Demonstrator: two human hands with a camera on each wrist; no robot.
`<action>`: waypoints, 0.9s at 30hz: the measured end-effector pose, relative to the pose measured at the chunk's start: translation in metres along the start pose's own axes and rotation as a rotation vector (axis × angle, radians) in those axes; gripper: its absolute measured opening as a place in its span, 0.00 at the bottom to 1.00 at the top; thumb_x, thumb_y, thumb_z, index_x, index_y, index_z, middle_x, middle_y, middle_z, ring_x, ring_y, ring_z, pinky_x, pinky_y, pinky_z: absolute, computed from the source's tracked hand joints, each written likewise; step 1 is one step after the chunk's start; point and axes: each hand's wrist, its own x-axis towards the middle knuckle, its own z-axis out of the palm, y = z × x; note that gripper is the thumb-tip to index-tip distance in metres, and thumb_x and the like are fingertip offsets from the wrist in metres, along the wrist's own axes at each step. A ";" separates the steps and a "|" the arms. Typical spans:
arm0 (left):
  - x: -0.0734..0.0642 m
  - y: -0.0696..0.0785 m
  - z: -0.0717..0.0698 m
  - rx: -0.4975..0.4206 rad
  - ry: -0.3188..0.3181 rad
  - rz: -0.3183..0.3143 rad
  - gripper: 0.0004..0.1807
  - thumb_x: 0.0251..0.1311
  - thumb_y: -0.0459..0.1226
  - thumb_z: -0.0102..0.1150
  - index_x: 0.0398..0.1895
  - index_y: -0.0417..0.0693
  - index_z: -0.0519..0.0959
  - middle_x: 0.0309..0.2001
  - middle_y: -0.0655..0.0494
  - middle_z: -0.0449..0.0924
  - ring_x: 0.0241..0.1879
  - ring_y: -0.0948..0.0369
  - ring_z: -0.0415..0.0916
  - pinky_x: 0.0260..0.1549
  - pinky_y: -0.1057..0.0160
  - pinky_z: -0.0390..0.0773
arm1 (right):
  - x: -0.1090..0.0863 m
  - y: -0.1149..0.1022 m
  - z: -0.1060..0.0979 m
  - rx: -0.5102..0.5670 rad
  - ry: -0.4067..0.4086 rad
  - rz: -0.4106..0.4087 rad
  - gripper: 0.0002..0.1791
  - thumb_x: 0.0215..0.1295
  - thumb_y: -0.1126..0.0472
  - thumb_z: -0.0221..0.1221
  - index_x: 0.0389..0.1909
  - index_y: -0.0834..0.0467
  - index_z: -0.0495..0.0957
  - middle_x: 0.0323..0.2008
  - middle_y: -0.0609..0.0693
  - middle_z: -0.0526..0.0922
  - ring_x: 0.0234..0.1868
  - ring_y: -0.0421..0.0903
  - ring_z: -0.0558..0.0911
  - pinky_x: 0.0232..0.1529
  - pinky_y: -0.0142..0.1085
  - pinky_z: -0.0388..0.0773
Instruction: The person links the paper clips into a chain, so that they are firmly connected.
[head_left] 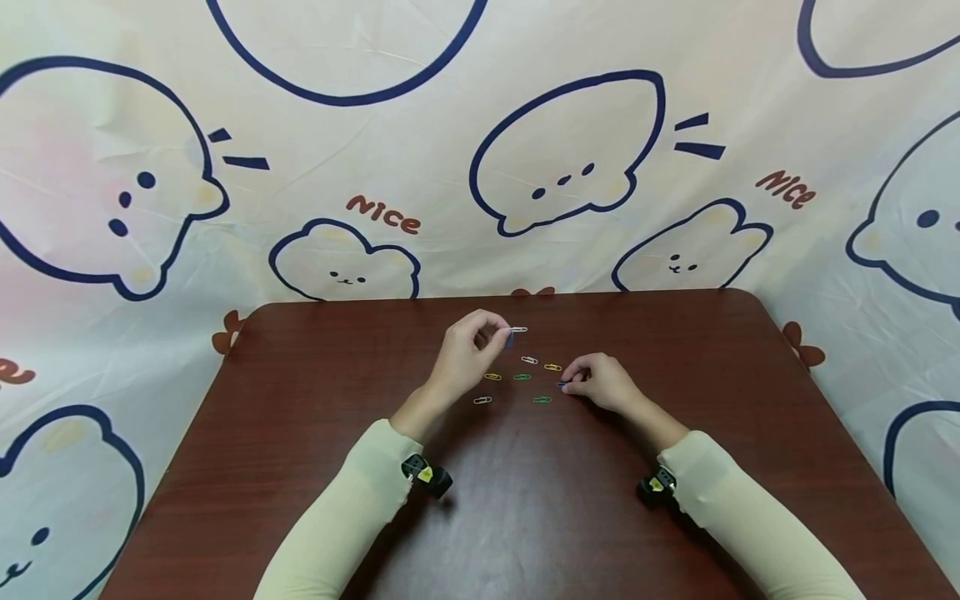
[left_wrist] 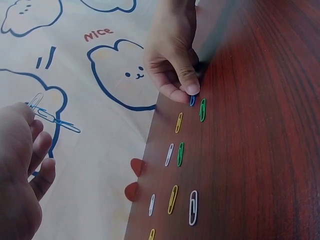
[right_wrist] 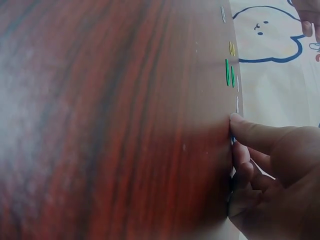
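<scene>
Thumb and fingers of my left hand [head_left: 468,352] pinch a small chain of linked paper clips [left_wrist: 46,115] above the table's far part. In the left wrist view its top clip looks white and its lowest clip [left_wrist: 68,126] blue. With thumb and forefinger, my right hand [head_left: 602,383] pinches a blue paper clip [left_wrist: 192,100] at the tabletop; the fingers cover part of it. Between the hands lie loose paper clips: a green one [head_left: 542,399] and a yellow one [head_left: 552,367] near the right hand, a white one [head_left: 529,360] and another green one [head_left: 522,377] between them.
Nearer the left hand lie a yellow clip [head_left: 492,377] and a white clip [head_left: 482,400]. The left wrist view also shows a white clip [left_wrist: 151,205] and a partly cut-off yellow one [left_wrist: 152,235]. A patterned cloth [head_left: 442,167] hangs behind the brown table [head_left: 525,517].
</scene>
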 end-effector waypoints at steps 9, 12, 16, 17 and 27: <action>0.000 0.000 0.000 0.003 0.000 0.005 0.02 0.68 0.31 0.63 0.37 0.39 0.82 0.30 0.53 0.78 0.30 0.60 0.73 0.32 0.67 0.74 | 0.000 -0.004 -0.001 -0.019 -0.021 0.028 0.05 0.60 0.65 0.71 0.29 0.57 0.85 0.24 0.45 0.79 0.26 0.43 0.74 0.32 0.37 0.71; 0.000 0.000 0.000 0.002 0.000 0.001 0.02 0.68 0.31 0.63 0.37 0.39 0.82 0.31 0.53 0.78 0.30 0.60 0.73 0.32 0.66 0.74 | 0.000 -0.004 -0.001 -0.024 -0.029 0.036 0.06 0.60 0.64 0.71 0.28 0.56 0.84 0.23 0.46 0.79 0.26 0.43 0.74 0.32 0.36 0.71; 0.000 0.001 0.000 0.000 -0.008 0.002 0.02 0.68 0.31 0.63 0.38 0.40 0.82 0.32 0.53 0.79 0.31 0.60 0.74 0.32 0.66 0.75 | 0.001 -0.002 -0.001 -0.030 -0.042 0.038 0.07 0.61 0.64 0.71 0.27 0.55 0.82 0.23 0.46 0.78 0.26 0.43 0.73 0.31 0.35 0.70; 0.000 0.002 0.000 0.000 -0.011 0.002 0.02 0.68 0.31 0.63 0.38 0.40 0.82 0.32 0.52 0.80 0.31 0.60 0.74 0.32 0.66 0.76 | 0.001 -0.001 -0.001 -0.033 -0.046 0.033 0.07 0.62 0.63 0.70 0.27 0.55 0.82 0.23 0.46 0.78 0.26 0.42 0.73 0.31 0.35 0.71; 0.000 0.001 0.001 -0.002 -0.011 -0.013 0.02 0.68 0.31 0.63 0.38 0.39 0.82 0.32 0.52 0.79 0.31 0.60 0.73 0.32 0.66 0.75 | 0.001 -0.001 -0.005 0.012 -0.033 0.030 0.06 0.69 0.62 0.66 0.32 0.57 0.81 0.29 0.48 0.79 0.30 0.44 0.75 0.36 0.39 0.73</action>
